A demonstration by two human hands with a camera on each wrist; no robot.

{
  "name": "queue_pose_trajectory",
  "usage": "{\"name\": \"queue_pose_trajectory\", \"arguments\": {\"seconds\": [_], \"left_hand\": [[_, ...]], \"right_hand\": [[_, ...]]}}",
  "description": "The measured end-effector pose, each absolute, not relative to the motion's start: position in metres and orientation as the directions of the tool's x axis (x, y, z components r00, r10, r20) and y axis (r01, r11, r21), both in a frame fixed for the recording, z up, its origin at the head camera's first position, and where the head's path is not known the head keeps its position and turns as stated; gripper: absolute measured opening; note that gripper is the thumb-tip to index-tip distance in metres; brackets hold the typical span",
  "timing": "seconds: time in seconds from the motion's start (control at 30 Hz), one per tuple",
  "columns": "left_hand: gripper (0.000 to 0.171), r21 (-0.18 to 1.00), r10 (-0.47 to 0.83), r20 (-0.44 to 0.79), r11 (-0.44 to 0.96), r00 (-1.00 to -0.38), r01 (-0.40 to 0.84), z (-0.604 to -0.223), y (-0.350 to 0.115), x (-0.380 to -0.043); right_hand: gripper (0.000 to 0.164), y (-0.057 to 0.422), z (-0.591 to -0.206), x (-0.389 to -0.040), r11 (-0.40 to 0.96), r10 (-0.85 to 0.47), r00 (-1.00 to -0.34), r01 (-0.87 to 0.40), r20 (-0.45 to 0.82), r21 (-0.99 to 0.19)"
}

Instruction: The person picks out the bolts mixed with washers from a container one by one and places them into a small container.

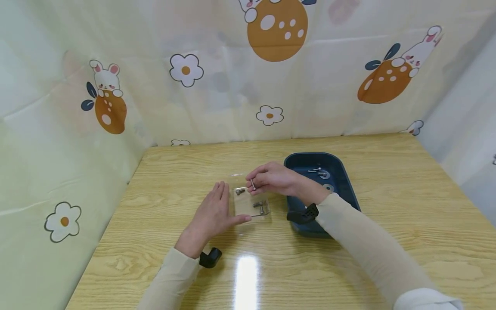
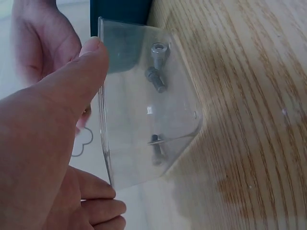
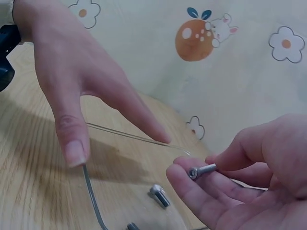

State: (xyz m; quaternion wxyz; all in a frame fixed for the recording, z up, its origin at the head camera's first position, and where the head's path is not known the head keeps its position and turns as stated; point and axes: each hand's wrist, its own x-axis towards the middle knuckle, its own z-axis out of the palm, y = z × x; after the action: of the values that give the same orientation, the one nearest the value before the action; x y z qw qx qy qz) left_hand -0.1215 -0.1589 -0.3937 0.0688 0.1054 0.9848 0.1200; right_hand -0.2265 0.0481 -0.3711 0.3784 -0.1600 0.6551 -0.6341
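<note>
A small clear plastic box [image 1: 248,203] stands on the table with several metal socket-head screws [image 2: 157,79] lying in it. My left hand [image 1: 213,212] lies along its left side with straight fingers, and the thumb [image 3: 76,152] rests on the near rim. Over the box's far right part, my right hand [image 1: 277,177] pinches one socket-head screw [image 3: 204,170] between thumb and fingers. That screw is apart from those inside; one of these, a screw [image 3: 159,195], shows below the hand in the right wrist view.
A dark blue tray [image 1: 343,189] stands to the right of the box, holding screws [image 1: 315,170] and washers [image 1: 324,175]. The right forearm crosses above it and hides part of its inside. A patterned curtain [image 1: 224,103] hangs behind the wooden table [image 1: 174,172].
</note>
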Motion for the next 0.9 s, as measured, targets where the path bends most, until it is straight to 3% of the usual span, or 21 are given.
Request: {"name": "queue_pose_trajectory", "arguments": {"seconds": [0.23,0.5,0.9], "left_hand": [[0.116,0.223,0.238,-0.093,0.951,-0.967,0.212,-0.394,-0.159,-0.122],[0.115,0.211,0.245,-0.098,0.952,-0.965,0.221,-0.395,-0.159,-0.123],[0.115,0.215,0.241,-0.107,0.953,-0.965,0.215,-0.395,-0.159,-0.123]], "right_hand": [[0.038,0.033,-0.375,-0.225,0.156,-0.683,-0.656,0.3,-0.322,-0.941],[0.042,0.016,-0.383,-0.223,0.144,-0.689,-0.606,0.422,-0.397,-0.895],[0.038,0.002,-0.396,-0.217,0.252,-0.637,-0.618,0.399,-0.461,-0.882]]}}
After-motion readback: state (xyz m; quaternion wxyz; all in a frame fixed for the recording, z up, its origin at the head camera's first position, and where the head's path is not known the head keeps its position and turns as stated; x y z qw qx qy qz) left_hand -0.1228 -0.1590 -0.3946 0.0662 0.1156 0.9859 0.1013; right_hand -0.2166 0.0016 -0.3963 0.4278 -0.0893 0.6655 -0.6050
